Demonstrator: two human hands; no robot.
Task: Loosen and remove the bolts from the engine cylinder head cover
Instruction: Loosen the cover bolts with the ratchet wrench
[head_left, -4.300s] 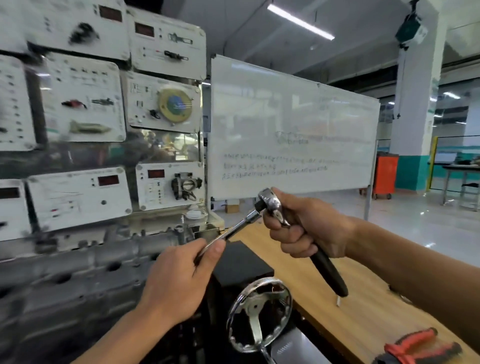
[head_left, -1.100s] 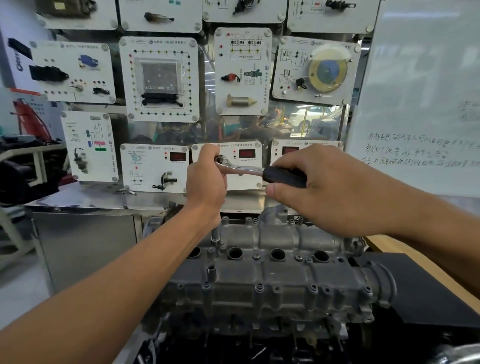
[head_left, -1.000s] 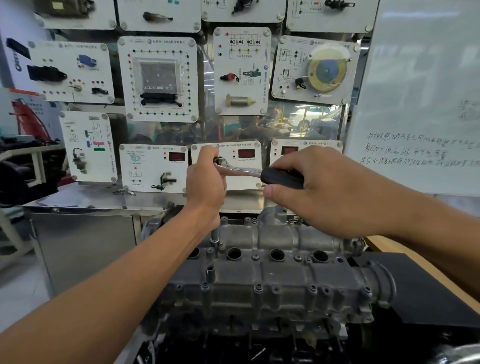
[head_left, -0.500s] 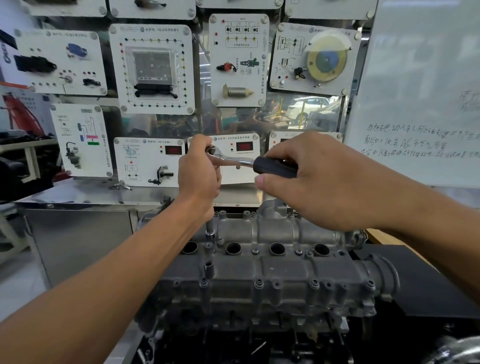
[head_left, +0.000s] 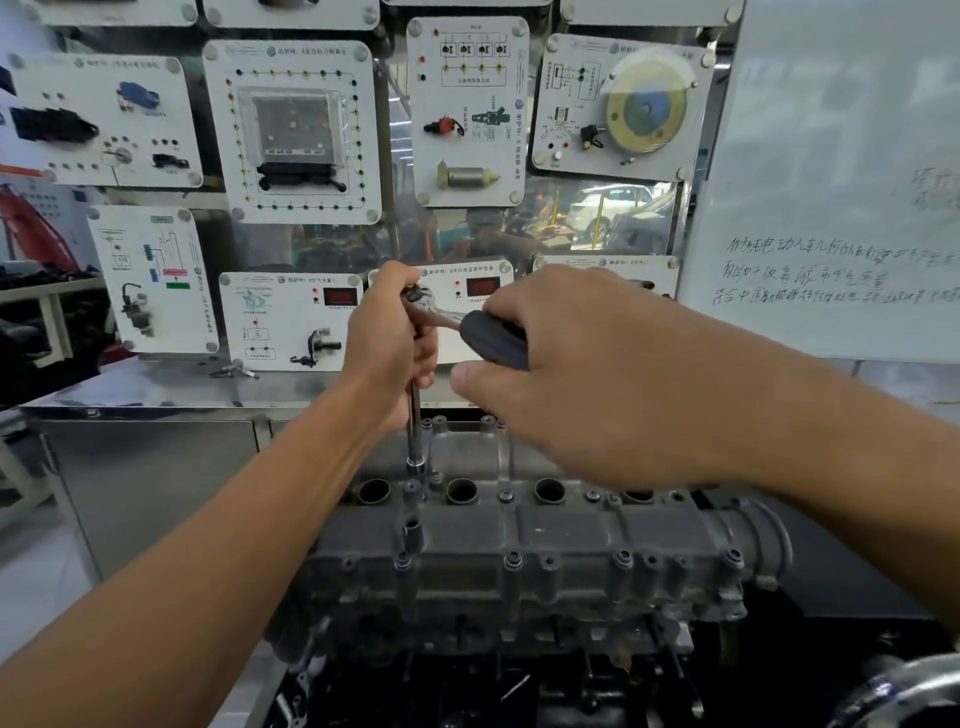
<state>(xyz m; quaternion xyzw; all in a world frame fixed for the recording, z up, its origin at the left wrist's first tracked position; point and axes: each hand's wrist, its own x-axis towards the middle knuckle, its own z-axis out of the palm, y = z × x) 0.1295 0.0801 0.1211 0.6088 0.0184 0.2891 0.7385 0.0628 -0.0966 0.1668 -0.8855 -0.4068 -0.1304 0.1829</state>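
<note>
While the ratchet (head_left: 434, 312) stands above the cylinder head cover (head_left: 561, 530), left grip (head_left: 387, 343) is curled round the top of the upright extension bar (head_left: 414, 426); right grip (head_left: 587, 384) is wrapped round the black handle (head_left: 491, 340). Socket end meets the cover toward its far edge, between two round wells (head_left: 461, 491); well interiors dark, contents unreadable. Bolts (head_left: 514, 560) seated in bosses along the near edge

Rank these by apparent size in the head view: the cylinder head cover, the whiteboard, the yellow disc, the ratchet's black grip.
1-2. Whiteboard and cylinder head cover: similar, both partly hidden or cropped, so unranked.
3. Yellow disc.
4. Black grip, mostly covered by the right hand.
</note>
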